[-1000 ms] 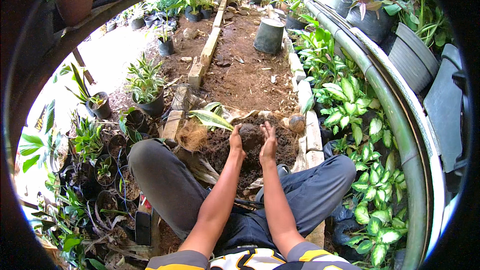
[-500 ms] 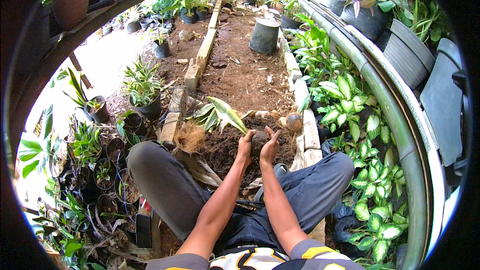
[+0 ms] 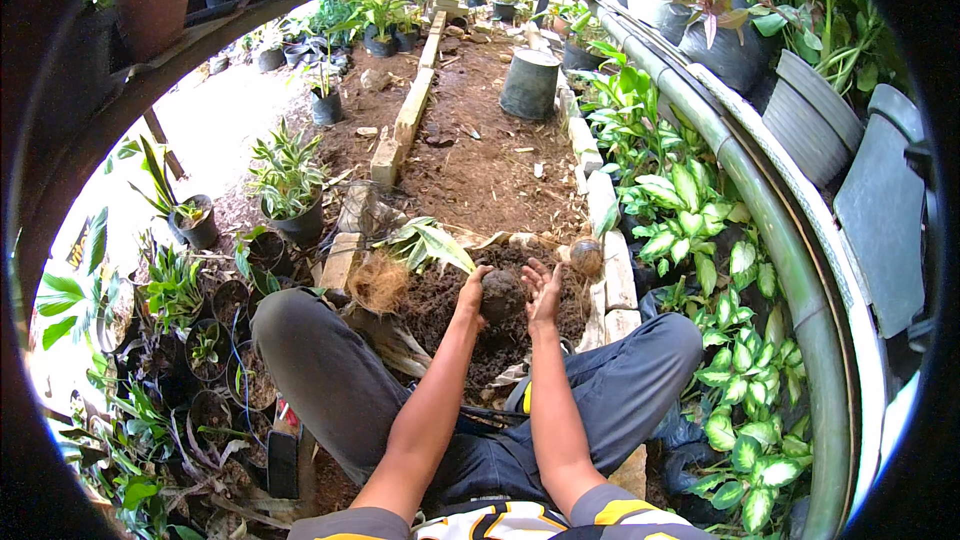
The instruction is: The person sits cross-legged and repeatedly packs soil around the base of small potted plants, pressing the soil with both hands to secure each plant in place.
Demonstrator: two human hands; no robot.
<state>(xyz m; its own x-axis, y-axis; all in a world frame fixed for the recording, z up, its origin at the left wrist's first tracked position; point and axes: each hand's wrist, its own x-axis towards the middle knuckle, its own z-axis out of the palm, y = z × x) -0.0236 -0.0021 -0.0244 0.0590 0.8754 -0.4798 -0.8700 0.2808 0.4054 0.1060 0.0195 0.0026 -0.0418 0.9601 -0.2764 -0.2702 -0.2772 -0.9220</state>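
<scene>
My left hand [image 3: 473,294] is wrapped against the side of a dark, rounded ball of soil [image 3: 503,294]. A long green leaf with pale yellow edges [image 3: 447,245] slants up and left from that hand; where its lower end sits is hidden by the fingers. Right of the ball, my right hand [image 3: 543,292] is open with fingers spread, dark dirt on them. Both hands are above a heap of loose dark soil [image 3: 440,315] between my bent legs. Other variegated leaves [image 3: 405,240] lie just behind the heap.
Brown coconut fibre [image 3: 379,283] lies left of the soil, a round brown husk [image 3: 586,258] right. Blocks [image 3: 619,270] edge the dirt bed, where an upturned black pot [image 3: 530,84] stands. Potted plants [image 3: 290,185] crowd the left; leafy plants [image 3: 745,360] and a bamboo pole [image 3: 800,290] line the right.
My right hand has opened and drawn away from the soil ball, which now shows more. My left hand has shifted slightly left and lower in view, and the long leaf has tilted lower with it.
</scene>
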